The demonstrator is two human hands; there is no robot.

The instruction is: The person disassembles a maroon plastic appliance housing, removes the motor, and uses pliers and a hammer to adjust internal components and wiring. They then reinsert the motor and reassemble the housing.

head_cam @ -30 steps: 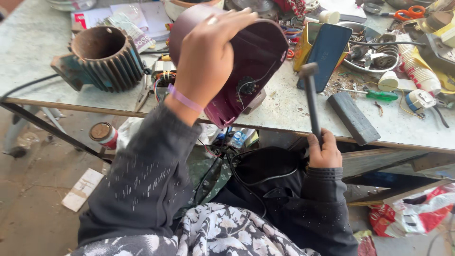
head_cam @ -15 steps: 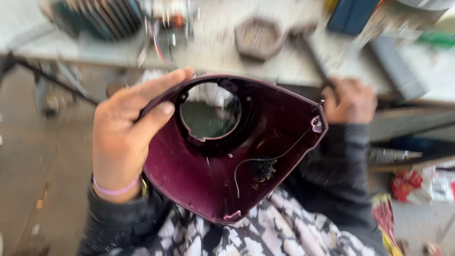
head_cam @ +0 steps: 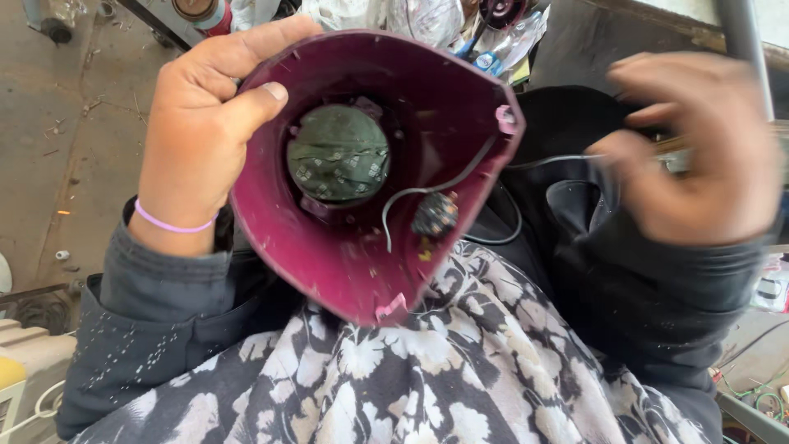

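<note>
The left hand (head_cam: 201,144) is gripping a maroon plastic housing (head_cam: 345,238) by its left rim, the thumb curling over the edge onto the inner wall and the other fingers wrapping around the outside, so the hand is clamped firmly on the shell. The housing is being held up over the person's lap with its hollow inside facing the camera, above a black-and-white floral garment (head_cam: 427,370) that is filling the near part of the view. In the middle of the shell a round opening (head_cam: 339,154) is showing dark green patterned cloth behind it. A thin grey wire (head_cam: 444,185) is running across the inner wall from the right rim down toward a small dark round part (head_cam: 434,215) sitting just right of the opening. The right hand (head_cam: 699,156) is hovering to the right of the housing, apart from it and blurred; its fingers are curling loosely around what is looking like a slim tool, though the blur is making it impossible to tell how tightly they are closing. A pink band (head_cam: 168,224) is circling the left wrist above a dark grey sleeve (head_cam: 156,321). Bare concrete floor (head_cam: 57,131) is lying at the far left.
</note>
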